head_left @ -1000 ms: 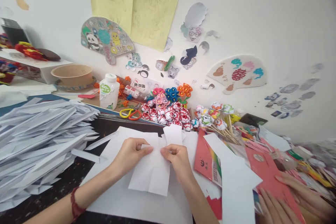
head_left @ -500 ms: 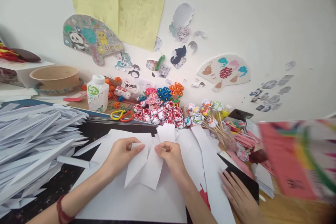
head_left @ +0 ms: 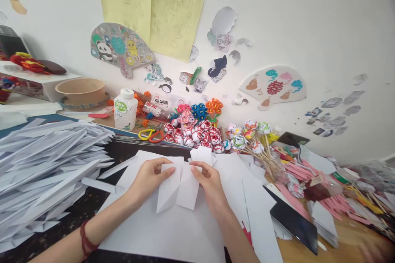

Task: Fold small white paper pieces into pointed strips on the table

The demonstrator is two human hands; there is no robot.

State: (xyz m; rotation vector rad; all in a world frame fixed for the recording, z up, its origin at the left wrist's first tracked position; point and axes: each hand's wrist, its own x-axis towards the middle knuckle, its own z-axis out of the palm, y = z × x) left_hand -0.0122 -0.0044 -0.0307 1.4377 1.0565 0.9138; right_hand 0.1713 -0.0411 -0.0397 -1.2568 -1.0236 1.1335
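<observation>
Hands [head_left: 183,169] over white sheets [head_left: 160,238], decorated wall [head_left: 277,28]

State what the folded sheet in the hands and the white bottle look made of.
Folded sheet: matte paper, by its thin edges and crisp creases. White bottle: probably smooth plastic, by its rounded shoulders and wide cap; opaque glass is possible.

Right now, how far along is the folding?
Looks done: the folded strips heaped on the left. In hand: a creased paper, pinched by the left hand and right hand, not folded flat. Probably left: the flat white sheets on the right; I can't tell how many, or whether all get folded.
</observation>
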